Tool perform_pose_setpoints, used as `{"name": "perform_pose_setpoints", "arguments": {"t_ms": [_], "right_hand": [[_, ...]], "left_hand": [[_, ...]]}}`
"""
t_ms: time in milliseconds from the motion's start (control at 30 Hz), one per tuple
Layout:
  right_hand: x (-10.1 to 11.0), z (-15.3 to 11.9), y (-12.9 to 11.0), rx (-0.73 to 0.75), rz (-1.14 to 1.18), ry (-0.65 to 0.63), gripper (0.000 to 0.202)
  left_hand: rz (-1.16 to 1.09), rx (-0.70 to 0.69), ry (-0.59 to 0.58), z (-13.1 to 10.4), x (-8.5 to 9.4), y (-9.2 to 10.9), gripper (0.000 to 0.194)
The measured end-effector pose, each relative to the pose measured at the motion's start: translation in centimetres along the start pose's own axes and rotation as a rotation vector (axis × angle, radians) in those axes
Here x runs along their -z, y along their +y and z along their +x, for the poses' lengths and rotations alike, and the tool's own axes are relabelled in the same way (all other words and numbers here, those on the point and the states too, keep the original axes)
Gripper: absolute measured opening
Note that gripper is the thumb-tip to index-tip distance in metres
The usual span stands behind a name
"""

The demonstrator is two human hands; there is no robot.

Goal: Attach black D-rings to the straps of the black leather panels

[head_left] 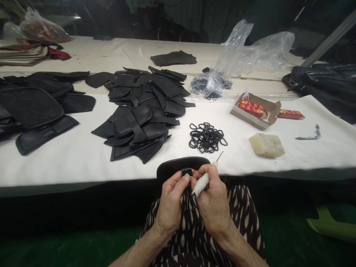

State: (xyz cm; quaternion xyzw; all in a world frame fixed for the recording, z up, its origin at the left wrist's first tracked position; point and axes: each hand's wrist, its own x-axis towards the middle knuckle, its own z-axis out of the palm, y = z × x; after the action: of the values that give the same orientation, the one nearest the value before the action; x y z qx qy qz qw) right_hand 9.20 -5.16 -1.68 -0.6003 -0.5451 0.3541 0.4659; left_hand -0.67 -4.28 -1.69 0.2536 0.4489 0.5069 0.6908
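A black leather piece with a rounded edge leans at the table's front edge, above my lap. My left hand pinches the short black strap on it between thumb and fingers. In my right hand is an awl with a white wrapped handle, its thin metal point slanting up and away. The right fingertips also meet the leather close to the strap; whether they grip it is hidden. Just beyond lies a heap of black metal D-rings.
Black leather pieces are piled left of the rings, with another pile farther left. On the right are a yellowish block, a bent metal tool and a cardboard box with red packets. Clear plastic bags lie behind.
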Motion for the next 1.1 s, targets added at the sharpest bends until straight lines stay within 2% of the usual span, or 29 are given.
{"name": "perform_pose_setpoints", "arguments": {"t_ms": [167, 400, 833, 1000, 1100], "right_hand": [[0.1, 0.1, 0.0, -0.009, -0.001, -0.012, 0.008], [0.1, 0.3, -0.1, -0.007, -0.007, -0.016, 0.009], [0.1, 0.4, -0.1, -0.008, -0.004, -0.038, 0.008], [0.2, 0.1, -0.1, 0.066, -0.031, -0.01, 0.007], [0.2, -0.3, 0.7, 0.227, -0.081, 0.042, 0.01]], "left_hand": [[0.056, 0.001, 0.067, 0.0, -0.2, 0.0, 0.023], [0.062, 0.018, 0.094, 0.1, -0.3, -0.2, 0.025], [0.095, 0.021, 0.076, 0.2, -0.2, -0.1, 0.026], [0.079, 0.046, 0.074, 0.3, -0.1, -0.2, 0.027], [0.066, 0.057, 0.042, 0.4, 0.2, -0.2, 0.026]]}}
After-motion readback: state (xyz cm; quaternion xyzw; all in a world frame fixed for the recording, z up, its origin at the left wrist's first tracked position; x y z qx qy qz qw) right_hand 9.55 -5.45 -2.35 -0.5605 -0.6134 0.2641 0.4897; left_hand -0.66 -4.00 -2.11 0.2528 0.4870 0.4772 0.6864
